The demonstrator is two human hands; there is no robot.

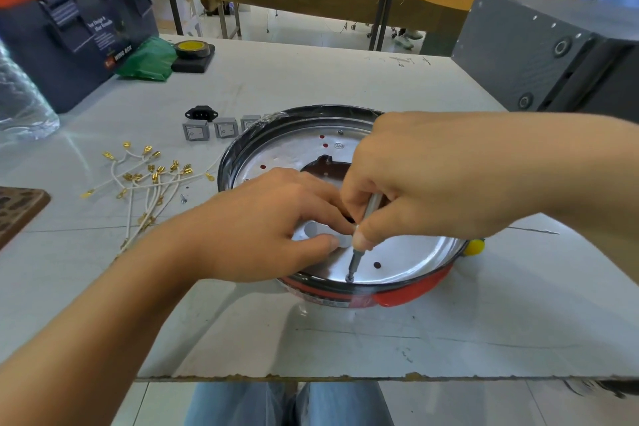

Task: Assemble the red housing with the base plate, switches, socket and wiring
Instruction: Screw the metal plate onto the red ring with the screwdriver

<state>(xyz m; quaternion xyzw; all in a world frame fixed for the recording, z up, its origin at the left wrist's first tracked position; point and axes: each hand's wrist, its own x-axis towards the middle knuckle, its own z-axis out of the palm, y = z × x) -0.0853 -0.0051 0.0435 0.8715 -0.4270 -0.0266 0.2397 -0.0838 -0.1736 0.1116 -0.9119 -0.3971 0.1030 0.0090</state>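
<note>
I see the white table carrying everything, with the dark toolbox at its far left corner. Near the middle sits the red housing, open side up, the shiny base plate seated inside its black rim. My left hand rests on the plate's near-left part, fingers loosely spread and pressing flat. My right hand comes in from the right, fingers curled and pinching the screwdriver, whose tip meets a screw at the plate's near edge, just below both sets of fingertips. Left of the housing lie the white wires, then the grey switches, with the black socket just behind them.
</note>
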